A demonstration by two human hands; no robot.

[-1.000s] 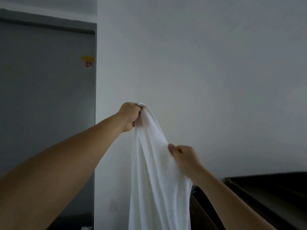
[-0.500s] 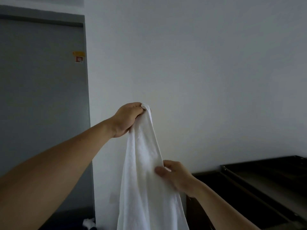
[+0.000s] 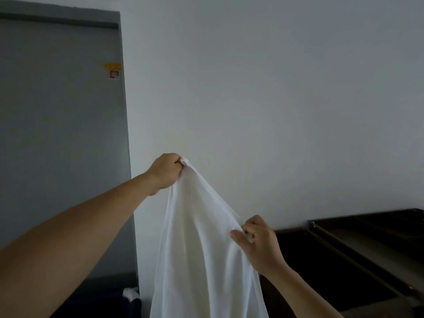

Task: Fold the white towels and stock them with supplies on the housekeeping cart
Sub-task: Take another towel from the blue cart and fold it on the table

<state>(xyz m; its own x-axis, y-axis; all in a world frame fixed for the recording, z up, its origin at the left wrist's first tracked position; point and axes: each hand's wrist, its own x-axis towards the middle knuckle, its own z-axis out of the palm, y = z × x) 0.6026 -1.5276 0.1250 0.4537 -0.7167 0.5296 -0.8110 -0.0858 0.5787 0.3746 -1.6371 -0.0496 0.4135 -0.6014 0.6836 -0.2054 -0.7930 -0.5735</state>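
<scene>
Early going, by the look of it: holding the white towel aloft before the wall, unfolded and hanging, top corner bunched in the curled left hand, side edge pinched lower down by the right hand, no fold made yet, nothing stocked.

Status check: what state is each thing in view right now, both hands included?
white towel, unfolded, hanging in the air from both hands.
left hand, raised, gripping the towel's bunched top end.
right hand, lower, pinching the towel's right edge.
grey door, closed.
dark shelf unit, standing against the wall at right.
small white cloth, crumpled low beside the door.
</scene>
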